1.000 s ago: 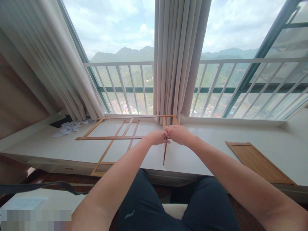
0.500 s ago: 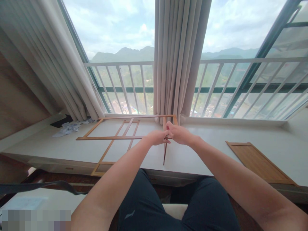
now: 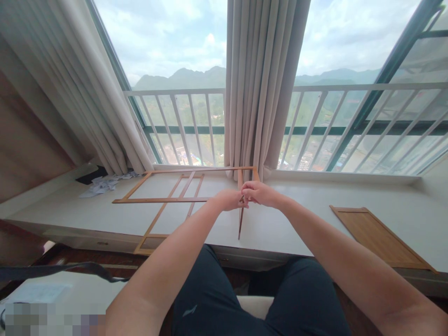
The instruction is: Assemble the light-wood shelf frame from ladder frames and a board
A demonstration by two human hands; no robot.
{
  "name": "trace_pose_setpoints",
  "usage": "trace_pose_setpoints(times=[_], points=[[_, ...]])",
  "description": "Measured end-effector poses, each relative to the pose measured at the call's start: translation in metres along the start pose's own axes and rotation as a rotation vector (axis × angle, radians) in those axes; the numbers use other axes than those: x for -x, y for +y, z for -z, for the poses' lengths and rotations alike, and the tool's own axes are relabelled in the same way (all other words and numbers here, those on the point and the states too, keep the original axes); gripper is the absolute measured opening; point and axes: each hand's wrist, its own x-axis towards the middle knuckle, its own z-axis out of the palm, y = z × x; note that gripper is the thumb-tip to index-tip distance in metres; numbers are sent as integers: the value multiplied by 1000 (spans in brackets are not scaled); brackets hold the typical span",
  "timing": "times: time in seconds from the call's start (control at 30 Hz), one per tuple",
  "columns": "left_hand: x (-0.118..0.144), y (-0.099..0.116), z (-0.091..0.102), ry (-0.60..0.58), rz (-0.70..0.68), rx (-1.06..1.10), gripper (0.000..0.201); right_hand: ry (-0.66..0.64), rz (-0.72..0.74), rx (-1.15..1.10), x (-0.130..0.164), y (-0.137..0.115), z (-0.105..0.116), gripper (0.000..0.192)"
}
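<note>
Two hands meet over the white sill: the left hand (image 3: 229, 199) and right hand (image 3: 258, 192) are both curled and pinched together on one upright strip of the thin wooden frame (image 3: 164, 200). That frame lies flat, stretching away to the left of the hands. A wooden panel (image 3: 376, 235) lies well apart, off to the right hand's side.

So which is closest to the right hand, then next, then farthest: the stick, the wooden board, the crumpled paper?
From the right hand, in the head view:
1. Stick: pinched between both hands, hanging down just below them.
2. Wooden board: lying flat on the sill to the right.
3. Crumpled paper: far left, by the left curtain.
</note>
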Motion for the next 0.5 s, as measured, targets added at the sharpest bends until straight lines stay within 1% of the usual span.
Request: trace_pose_setpoints(times=[0.1, 0.2, 0.37, 0.5], points=[[0, -2, -2, 25, -11, 6, 47, -45, -30, -172, 4, -2, 5, 20], [-1, -3, -3, 21, -17, 7, 50, -60, -28, -269, 7, -2, 12, 27], [-4, -3, -3, 1, -25, -11, 53, -92, -62, -317, 8, 1, 18, 32], [-3, 0, -1, -9, -9, 3, 50, -147, -47, -323, 8, 4, 20, 33]])
